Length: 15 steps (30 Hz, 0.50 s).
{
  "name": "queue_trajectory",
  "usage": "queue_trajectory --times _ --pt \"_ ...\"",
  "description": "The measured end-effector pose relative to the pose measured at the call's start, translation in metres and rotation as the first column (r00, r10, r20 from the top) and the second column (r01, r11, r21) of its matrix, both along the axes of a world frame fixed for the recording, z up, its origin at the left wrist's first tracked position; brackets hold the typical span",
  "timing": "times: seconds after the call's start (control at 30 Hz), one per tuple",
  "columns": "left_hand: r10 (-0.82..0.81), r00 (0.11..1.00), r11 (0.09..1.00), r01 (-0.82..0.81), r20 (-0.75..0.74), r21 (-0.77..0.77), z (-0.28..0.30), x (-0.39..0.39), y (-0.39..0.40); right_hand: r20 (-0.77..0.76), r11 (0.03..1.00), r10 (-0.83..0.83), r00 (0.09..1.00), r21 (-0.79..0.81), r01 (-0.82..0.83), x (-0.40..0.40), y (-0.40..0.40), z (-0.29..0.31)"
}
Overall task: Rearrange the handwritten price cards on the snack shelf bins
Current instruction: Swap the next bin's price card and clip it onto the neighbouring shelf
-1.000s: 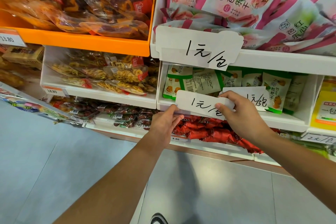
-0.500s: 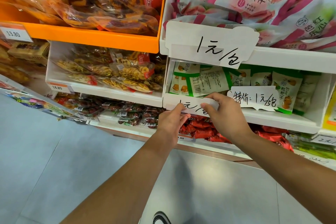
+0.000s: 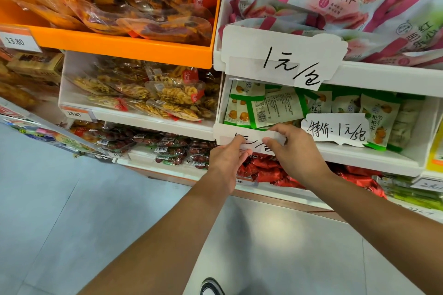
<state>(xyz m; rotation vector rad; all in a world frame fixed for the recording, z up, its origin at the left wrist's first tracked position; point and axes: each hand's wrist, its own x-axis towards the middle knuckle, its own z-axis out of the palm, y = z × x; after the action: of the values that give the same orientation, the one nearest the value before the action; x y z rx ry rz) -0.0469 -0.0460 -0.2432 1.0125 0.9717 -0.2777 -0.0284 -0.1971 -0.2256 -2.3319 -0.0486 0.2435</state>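
Card (image 3: pixel 254 142) pressed flat on white bin (image 3: pixel 374 154) front edge | pinched by left hand (image 3: pixel 226 157) and right hand (image 3: pixel 291 148) fingers | should be kept level, smoothed outward, writing left uncovered.

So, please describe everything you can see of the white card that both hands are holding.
The held card is a thin white paper strip with black handwritten strokes, partly hidden by fingers, so the text cannot be fully read. It lies flat against the front lip of the white bin holding green snack packets, near its left end. The left hand pinches its lower left edge; the right hand grips its right part from above. A second handwritten card sits just to its right.
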Motion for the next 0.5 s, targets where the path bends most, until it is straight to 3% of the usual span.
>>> queue_trajectory --times 0.17,0.23,0.33,0.5 --pt "-0.048 0.999 0.999 0.048 -0.004 0.011 0.002 -0.001 0.002 -0.033 0.994 0.053 0.998 0.092 -0.050 0.000 -0.011 0.016" --pt "-0.076 0.997 0.996 0.076 -0.011 0.038 0.001 -0.001 0.002 0.035 0.995 0.031 0.999 0.091 -0.034 0.002 -0.028 0.026" --pt "-0.127 0.991 0.983 0.130 -0.028 0.128 0.001 -0.001 0.002 0.145 0.997 -0.018 0.989 -0.076 0.029 0.014 -0.066 0.035" --pt "-0.241 0.968 0.914 0.248 -0.061 0.321 0.005 0.001 0.004 0.009 0.912 0.085 0.996 -0.404 -0.074 0.046 -0.133 0.038"
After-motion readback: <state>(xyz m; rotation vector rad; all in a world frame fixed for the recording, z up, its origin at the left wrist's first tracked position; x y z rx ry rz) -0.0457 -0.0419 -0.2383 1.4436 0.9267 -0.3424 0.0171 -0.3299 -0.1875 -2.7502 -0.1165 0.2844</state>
